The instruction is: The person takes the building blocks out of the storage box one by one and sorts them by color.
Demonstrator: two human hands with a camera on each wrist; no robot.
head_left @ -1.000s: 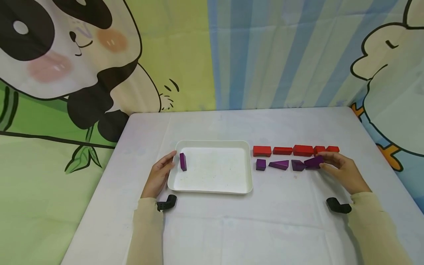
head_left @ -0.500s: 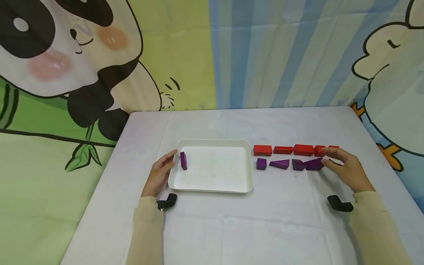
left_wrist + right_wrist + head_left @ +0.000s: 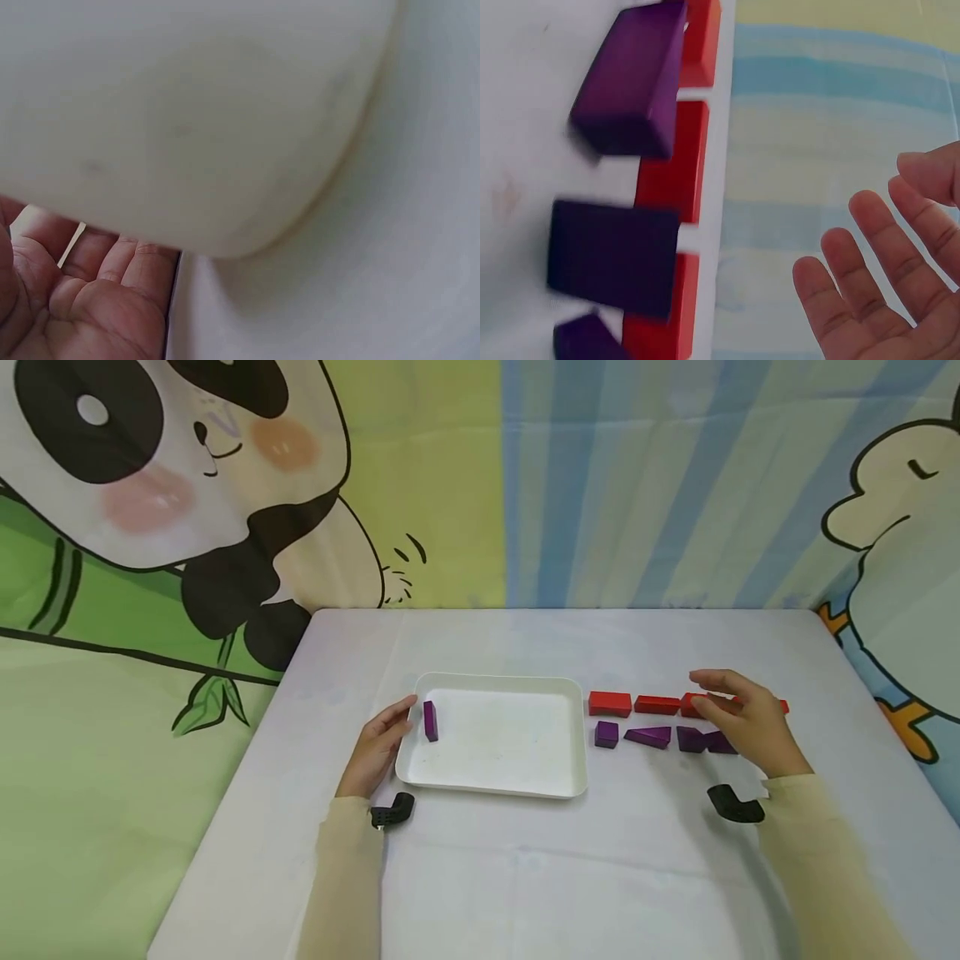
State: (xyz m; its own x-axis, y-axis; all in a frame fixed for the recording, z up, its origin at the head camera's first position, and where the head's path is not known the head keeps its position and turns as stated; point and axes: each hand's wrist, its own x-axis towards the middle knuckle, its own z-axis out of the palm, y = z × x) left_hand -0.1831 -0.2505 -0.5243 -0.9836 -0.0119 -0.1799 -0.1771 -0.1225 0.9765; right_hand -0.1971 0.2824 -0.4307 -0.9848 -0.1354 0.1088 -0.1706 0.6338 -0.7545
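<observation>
My left hand (image 3: 375, 752) rests against the left rim of a shallow white tray (image 3: 502, 789); in the left wrist view the tray's wall hides its fingertips. One thin purple block (image 3: 430, 722) stands inside the tray near that side. My right hand (image 3: 750, 722) hovers above two rows of blocks with nothing between its fingers, hiding part of the red row. Below it lie a dark purple block (image 3: 691, 740) and a purple wedge (image 3: 720, 742), partly covered in the head view. In the right wrist view the fingers (image 3: 847, 262) are spread and relaxed, apart from the blocks.
Right of the tray, the back row begins with a red block (image 3: 610, 704) and a thin red block (image 3: 657, 705). A purple cube (image 3: 607, 734) and a long purple wedge (image 3: 648, 737) lie in front. A cartoon-printed cloth (image 3: 615, 485) hangs behind the white table (image 3: 600, 877).
My right hand has let go of the purple wedge at the row's right end, risen and moved left over the blocks. The left hand stays at the tray; the head view has shifted slightly.
</observation>
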